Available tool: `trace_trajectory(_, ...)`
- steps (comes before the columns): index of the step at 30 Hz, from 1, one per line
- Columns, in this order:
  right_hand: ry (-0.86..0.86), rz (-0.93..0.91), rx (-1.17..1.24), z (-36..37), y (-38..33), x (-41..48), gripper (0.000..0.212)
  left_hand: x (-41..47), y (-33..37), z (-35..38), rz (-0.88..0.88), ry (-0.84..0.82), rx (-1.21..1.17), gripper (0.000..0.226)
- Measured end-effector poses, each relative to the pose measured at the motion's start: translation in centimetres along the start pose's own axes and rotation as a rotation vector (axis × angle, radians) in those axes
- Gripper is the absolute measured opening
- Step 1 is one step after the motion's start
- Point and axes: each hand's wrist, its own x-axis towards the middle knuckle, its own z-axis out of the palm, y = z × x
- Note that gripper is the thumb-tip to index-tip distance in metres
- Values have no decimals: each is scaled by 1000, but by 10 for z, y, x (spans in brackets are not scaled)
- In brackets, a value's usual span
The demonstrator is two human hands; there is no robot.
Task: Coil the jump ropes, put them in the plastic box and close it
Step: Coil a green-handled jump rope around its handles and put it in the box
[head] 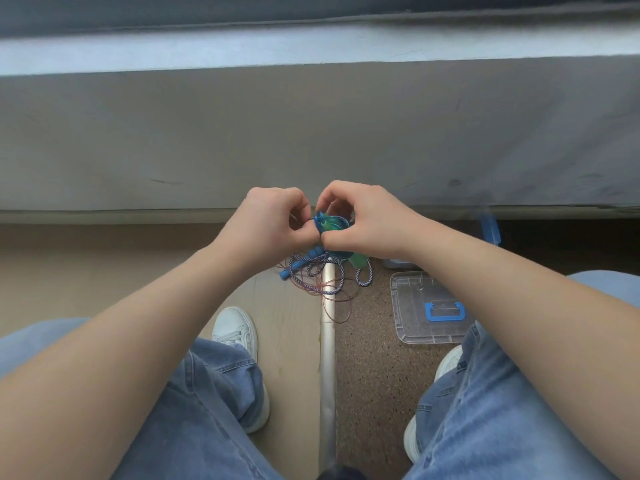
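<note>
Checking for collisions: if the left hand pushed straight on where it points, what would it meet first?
The left hand would likely meet the rope coil it pinches, then the right hand just behind; depth is unclear.

Soft, even daylight fills the scene, brightest as a bluish sheen on the ledge [311, 46] at the top, with only faint shadows on the floor [104, 271]. The wide lens bows straight lines near the edges — and a blue streak [490, 226] right of centre is motion-blurred.
</note>
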Motion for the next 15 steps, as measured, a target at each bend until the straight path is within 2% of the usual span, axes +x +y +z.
trace_trajectory(5,-129,-20,122,0,4,-3,29,3,-2,3,45,-57,75,15)
trace_trajectory(8,-174,-32,229,-4,6,-2,28,3,-2,3,-19,-93,60,12)
trace_trajectory(12,-191,-41,317,-8,7,-3,28,5,1,0,-353,-96,-359,11)
trace_trajectory(15,-210,-27,214,-6,7,-4,34,6,4,1,-490,-53,-558,13)
